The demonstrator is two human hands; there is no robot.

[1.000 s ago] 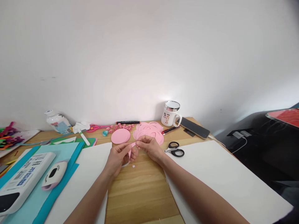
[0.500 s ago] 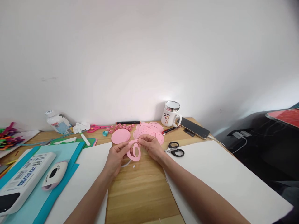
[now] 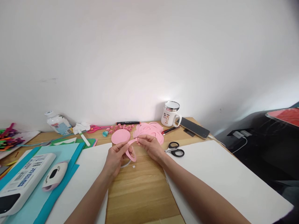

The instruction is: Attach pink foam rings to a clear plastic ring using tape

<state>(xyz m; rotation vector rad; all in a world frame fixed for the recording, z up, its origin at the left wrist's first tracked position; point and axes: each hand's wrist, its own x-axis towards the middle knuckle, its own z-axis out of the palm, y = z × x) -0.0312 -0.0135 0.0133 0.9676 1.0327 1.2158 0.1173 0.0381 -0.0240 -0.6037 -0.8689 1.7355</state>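
Between my two hands is a curled pink paper strip (image 3: 130,156), its lower end hanging in a bend above the wood. My left hand (image 3: 116,157) pinches it on the left side. The fingertips of my right hand (image 3: 149,145) are closed on its upper right end. Just beyond my hands lie a stack of pink paper circles (image 3: 121,136) and a pile of pink paper cutouts (image 3: 151,129). Black-handled scissors (image 3: 175,150) rest to the right of my right hand. A tiny white scrap (image 3: 134,166) sits on the table below the strip.
White sheets (image 3: 217,174) cover the table's right side. A white mug (image 3: 171,115) and a phone (image 3: 195,128) stand at the back right. Leftward are a white case (image 3: 28,180), a tape dispenser (image 3: 55,175), a bottle (image 3: 58,123), pink scissors (image 3: 95,128) and several small pink rolls (image 3: 126,127).
The hanging end of the strip has turned, from an open loop facing me to a narrower bend nearer my left hand. My hands have barely moved.
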